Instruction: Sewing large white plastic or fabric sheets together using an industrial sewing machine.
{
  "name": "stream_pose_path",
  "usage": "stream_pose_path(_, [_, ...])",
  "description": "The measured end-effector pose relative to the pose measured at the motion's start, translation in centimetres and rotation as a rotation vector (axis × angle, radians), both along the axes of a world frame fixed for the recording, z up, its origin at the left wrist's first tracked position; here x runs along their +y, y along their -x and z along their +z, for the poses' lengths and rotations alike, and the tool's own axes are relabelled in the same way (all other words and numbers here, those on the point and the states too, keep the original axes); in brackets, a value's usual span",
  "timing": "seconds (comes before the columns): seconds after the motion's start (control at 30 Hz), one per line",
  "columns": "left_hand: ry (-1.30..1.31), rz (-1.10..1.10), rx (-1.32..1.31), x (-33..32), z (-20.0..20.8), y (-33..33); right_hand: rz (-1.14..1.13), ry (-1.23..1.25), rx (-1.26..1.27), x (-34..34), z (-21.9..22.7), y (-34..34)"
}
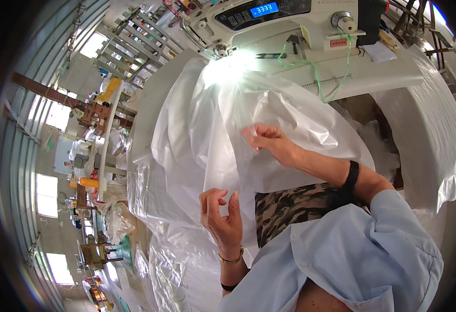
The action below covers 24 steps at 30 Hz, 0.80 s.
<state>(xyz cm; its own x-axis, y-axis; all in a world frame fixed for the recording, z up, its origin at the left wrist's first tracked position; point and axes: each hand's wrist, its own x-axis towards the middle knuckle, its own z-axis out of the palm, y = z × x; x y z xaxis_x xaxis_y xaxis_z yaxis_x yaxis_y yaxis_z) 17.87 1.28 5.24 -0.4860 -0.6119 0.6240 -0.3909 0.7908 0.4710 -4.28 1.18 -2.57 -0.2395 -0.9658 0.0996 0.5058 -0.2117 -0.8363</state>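
A large, shiny white plastic sheet [215, 161] lies gathered in folds. It runs from under the brightly lit head of a sewing machine [290, 18] down over the table's near side and my lap. My right hand [272, 143] is over the middle of the sheet, thumb and forefinger pinched at a thin translucent edge of it; the fingertips are slightly blurred. Lower and to the left, my left hand [221, 216] hovers at the sheet with its fingers bent and thumb apart, nothing visible between them. Glare hides the needle area.
Green thread [319, 86] hangs from the machine across the tabletop. Dark tweezers [271, 55] and a small black tool [293, 41] lie beside the machine. More white sheeting [425, 125] drapes at the right. Other sewing machines [95, 115] stand along the left.
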Motion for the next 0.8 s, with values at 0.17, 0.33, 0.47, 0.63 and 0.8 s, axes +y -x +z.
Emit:
stream_pose_path(0.17, [-0.022,-0.01,-0.026,-0.1,-0.1,0.1,0.369,-0.033,0.198,5.9,0.6,-1.0])
stream_pose_path(0.33, [-0.095,-0.013,-0.061,0.3,-0.5,0.3,0.414,0.416,0.778,10.4,1.8,-0.7])
stream_pose_path(0.47, [-0.026,-0.043,-0.12,0.0,-0.8,1.9,0.468,0.277,0.825,12.1,2.7,-0.2])
stream_pose_path(0.63, [0.161,0.053,-0.266,-1.2,-1.7,2.9,0.295,-0.094,0.608,12.4,0.4,0.4])
stream_pose_path(0.8, [0.11,0.074,-0.133,-0.7,-0.7,1.5,-0.439,-0.106,0.778,11.1,3.9,1.2])
